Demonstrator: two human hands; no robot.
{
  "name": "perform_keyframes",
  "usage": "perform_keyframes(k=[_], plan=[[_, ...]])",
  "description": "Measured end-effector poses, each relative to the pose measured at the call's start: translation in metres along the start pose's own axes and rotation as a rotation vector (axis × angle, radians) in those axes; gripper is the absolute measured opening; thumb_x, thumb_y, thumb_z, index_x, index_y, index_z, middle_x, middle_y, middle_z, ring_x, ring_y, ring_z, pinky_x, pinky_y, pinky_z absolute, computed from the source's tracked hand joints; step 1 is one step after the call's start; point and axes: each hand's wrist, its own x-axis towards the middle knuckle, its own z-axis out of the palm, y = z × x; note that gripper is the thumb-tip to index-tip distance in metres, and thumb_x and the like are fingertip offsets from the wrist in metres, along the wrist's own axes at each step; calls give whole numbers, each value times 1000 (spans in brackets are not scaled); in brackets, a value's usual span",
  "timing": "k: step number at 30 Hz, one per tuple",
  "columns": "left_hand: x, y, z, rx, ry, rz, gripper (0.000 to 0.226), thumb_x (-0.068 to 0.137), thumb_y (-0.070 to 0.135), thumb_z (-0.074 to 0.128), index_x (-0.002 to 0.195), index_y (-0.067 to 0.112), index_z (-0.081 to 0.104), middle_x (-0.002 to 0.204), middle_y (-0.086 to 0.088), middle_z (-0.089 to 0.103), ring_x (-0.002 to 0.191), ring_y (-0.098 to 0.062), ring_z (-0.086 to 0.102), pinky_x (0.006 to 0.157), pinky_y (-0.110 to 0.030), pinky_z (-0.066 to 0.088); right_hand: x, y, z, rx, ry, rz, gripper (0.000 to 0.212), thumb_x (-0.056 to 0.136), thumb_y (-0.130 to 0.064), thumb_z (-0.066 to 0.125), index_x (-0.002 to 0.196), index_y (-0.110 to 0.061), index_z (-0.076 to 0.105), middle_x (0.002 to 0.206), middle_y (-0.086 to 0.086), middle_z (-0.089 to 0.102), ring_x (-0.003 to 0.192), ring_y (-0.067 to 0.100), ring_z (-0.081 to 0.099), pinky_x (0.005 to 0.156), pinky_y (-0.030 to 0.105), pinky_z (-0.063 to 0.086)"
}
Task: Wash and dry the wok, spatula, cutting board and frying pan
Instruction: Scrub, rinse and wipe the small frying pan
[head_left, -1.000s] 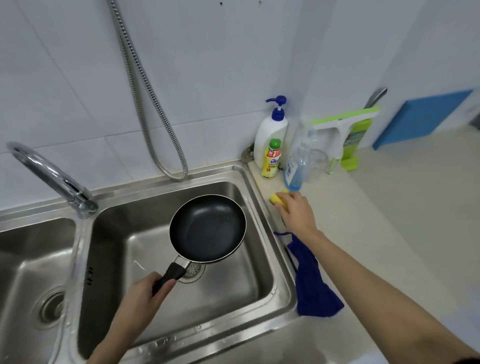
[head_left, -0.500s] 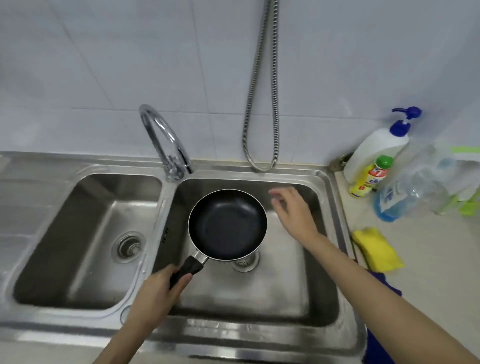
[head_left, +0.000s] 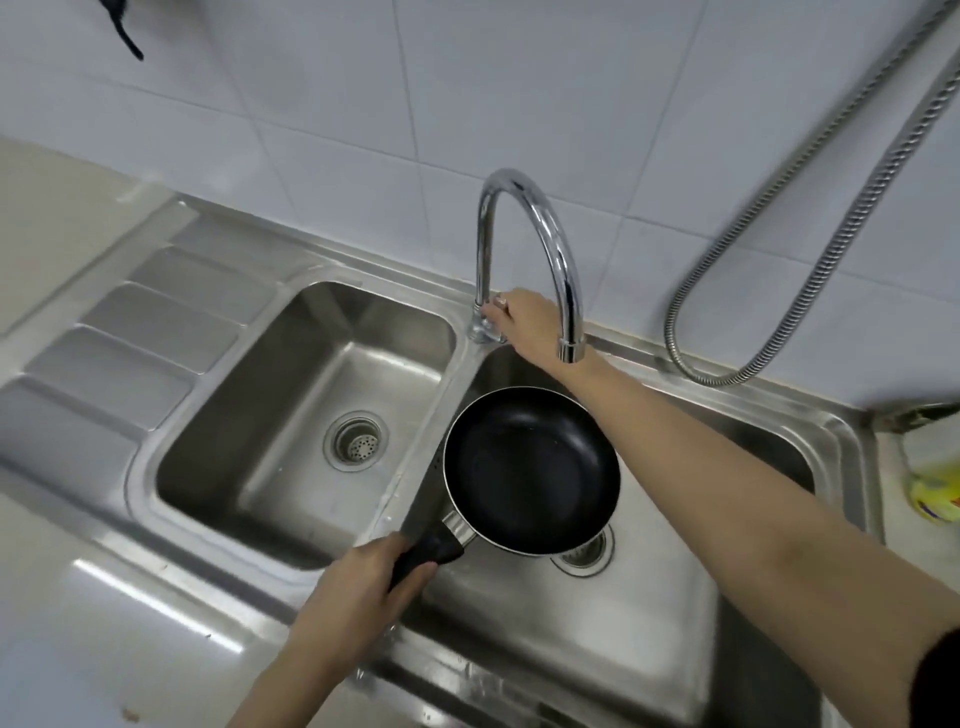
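A small black frying pan (head_left: 530, 467) hangs level over the right sink basin (head_left: 649, 613). My left hand (head_left: 358, 587) grips its black handle at the basin's front left corner. My right hand (head_left: 519, 317) reaches across above the pan, its fingers curled round the base of the chrome tap (head_left: 550, 244) at the back rim between the two basins. No water runs from the spout. The wok, spatula and cutting board are out of view.
The left basin (head_left: 291, 415) with its drain sits beside a ribbed draining board (head_left: 135, 332). A metal shower hose (head_left: 810, 249) loops down the tiled wall at right. A yellow bottle (head_left: 935, 493) shows at the right edge. The right basin's drain (head_left: 584, 553) lies under the pan.
My right hand left the yellow sponge on the counter, crossed over the sink and now grips the tap's base. The view swung left. The pan stayed in my left hand.
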Motion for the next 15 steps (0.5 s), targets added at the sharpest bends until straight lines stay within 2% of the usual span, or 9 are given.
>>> perform_keyframes(k=[2, 5, 7, 9, 10, 11, 12, 13, 15], plan=[[4, 1, 3, 4, 0, 11, 28, 90, 54, 52, 74, 33, 41, 66, 12, 47, 67, -11, 51, 55, -23, 32, 1, -5, 3, -41, -64, -62, 30, 99, -14, 45, 93, 9, 61, 92, 20, 59, 84, 32, 59, 54, 5, 33], [7, 4, 9, -14, -2, 4, 26, 89, 53, 53, 80, 30, 46, 68, 12, 48, 65, -8, 46, 54, -20, 34, 5, -10, 7, -63, -123, -121, 18, 99, -5, 42, 97, 3, 58, 97, 24, 52, 101, 38, 56, 54, 2, 33], [9, 7, 13, -17, 7, -2, 29, 89, 54, 53, 79, 29, 44, 66, 12, 46, 65, -8, 44, 53, -22, 33, 3, -13, 2, -80, -158, -123, 16, 99, -4, 42, 102, 1, 57, 111, 27, 55, 102, 35, 55, 58, 0, 31], [11, 9, 16, 0, 17, -19, 31, 88, 57, 52, 78, 28, 44, 66, 11, 47, 66, -11, 47, 57, -28, 38, -4, -7, 2, -99, -100, -204, 21, 98, -9, 46, 107, 5, 59, 113, 22, 58, 96, 26, 56, 63, -5, 29], [11, 10, 17, 4, 19, -33, 32, 88, 57, 52, 77, 28, 43, 66, 10, 47, 65, -13, 47, 59, -32, 41, -11, 0, 4, -96, -59, -251, 25, 98, -14, 48, 114, 3, 58, 114, 17, 58, 98, 23, 57, 71, -8, 27], [12, 12, 17, 5, 18, -43, 32, 88, 57, 52, 75, 29, 42, 65, 10, 47, 65, -13, 47, 60, -33, 42, -16, 9, 5, -89, -42, -275, 31, 98, -19, 49, 123, -3, 55, 116, 13, 58, 102, 21, 58, 83, -5, 27], [12, 13, 17, 4, 16, -50, 33, 88, 56, 52, 74, 29, 40, 64, 10, 47, 64, -13, 47, 60, -34, 43, -22, 21, 7, -75, -20, -275, 36, 97, -23, 49, 131, -10, 50, 118, 9, 57, 105, 20, 57, 93, 5, 31], [12, 14, 17, 1, 16, -55, 33, 88, 56, 53, 72, 30, 39, 64, 10, 47, 64, -13, 48, 60, -34, 43, -32, 31, 7, -42, -15, -235, 39, 97, -26, 49, 134, -17, 47, 116, 5, 57, 103, 18, 57, 97, 18, 38], [11, 17, 17, -7, 19, -54, 34, 88, 55, 53, 71, 30, 39, 63, 9, 48, 62, -12, 48, 58, -32, 41, -60, 51, 6, -37, -48, -110, 40, 94, -26, 51, 133, -17, 46, 117, 5, 56, 103, 21, 56, 97, 35, 45]])
